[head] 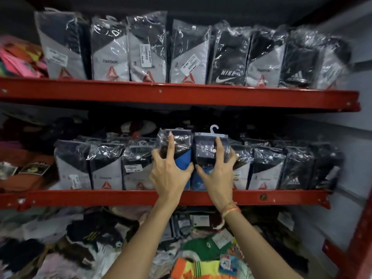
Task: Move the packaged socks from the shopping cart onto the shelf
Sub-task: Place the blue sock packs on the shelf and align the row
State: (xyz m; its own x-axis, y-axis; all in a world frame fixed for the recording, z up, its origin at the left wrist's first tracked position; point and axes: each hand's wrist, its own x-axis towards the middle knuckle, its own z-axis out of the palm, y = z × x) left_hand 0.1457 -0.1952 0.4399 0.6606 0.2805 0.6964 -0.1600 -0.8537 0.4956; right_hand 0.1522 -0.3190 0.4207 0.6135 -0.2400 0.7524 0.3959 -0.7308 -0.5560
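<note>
Two sock packs in clear plastic stand upright on the middle red shelf, side by side in the row. My left hand grips the left pack, dark with a blue panel. My right hand grips the right pack, dark with a white plastic hanger hook on top. Both hands press the packs from the front, fingers spread over the plastic. The shopping cart is out of view.
More packaged socks line the middle shelf on both sides and fill the upper shelf. Loose socks and garments are piled on the lowest level. A red upright post and grey wall bound the right side.
</note>
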